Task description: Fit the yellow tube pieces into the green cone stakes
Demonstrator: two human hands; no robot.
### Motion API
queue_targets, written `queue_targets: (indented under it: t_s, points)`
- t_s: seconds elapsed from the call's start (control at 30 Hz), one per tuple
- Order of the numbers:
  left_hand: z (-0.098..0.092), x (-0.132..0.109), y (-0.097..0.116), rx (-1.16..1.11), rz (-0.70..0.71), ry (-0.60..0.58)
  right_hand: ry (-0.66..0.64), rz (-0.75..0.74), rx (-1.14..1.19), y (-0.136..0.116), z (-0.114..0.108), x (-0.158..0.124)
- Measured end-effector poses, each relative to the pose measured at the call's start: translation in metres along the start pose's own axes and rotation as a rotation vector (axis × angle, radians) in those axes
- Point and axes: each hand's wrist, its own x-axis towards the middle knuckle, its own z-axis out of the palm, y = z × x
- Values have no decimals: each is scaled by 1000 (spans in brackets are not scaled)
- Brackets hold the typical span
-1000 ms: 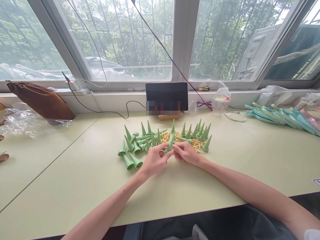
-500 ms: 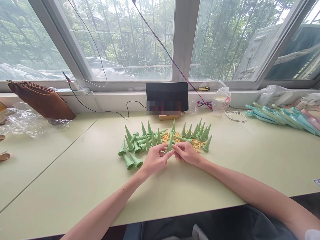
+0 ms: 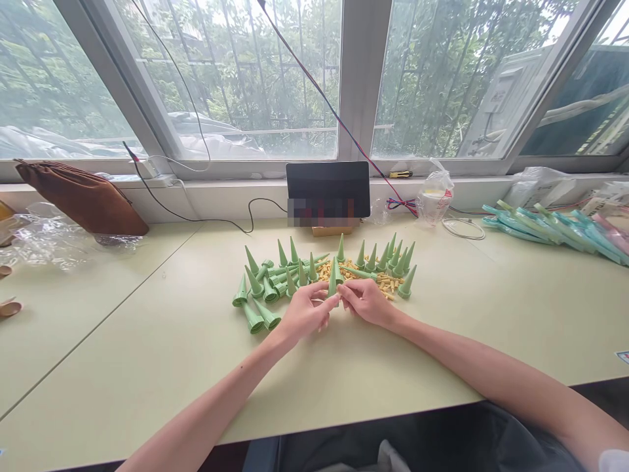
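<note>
My left hand is closed around a green plastic watering spike, held with its point up. My right hand pinches its fingertips together against the spike's right side; what lies between them is too small and covered to make out. Behind my hands, several more green spikes stand point up on the table. Others lie on their sides at the left, such as one spike with its ridged open end toward me. A pile of small yellow plugs is spread among the spikes, partly hidden by my hands.
The pale table ends at a front edge near my lap. At the back stands a dark screen on a cardboard piece. A brown pouch and clear plastic wrap lie left; teal packets and a bagged cup are right.
The spike in my left hand has turned more upright and its tip has shifted slightly left. My right hand stays pinched at its side.
</note>
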Motion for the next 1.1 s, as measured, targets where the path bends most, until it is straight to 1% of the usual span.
queue_targets:
  t_s: [0.17,0.33,0.53,1.1]
  points:
    - [0,0,0,-40,-25,-24,17,-61,-98,0,-1,1]
    - [0,0,1,-33,-39,-17,38,-102,-112,-2,0,1]
    - [1,0,0,-9,-13,-21,46,-103,-100,0,2,1]
    - [2,1,-1,31,-31,-2,22,-110,-117,1,2,2]
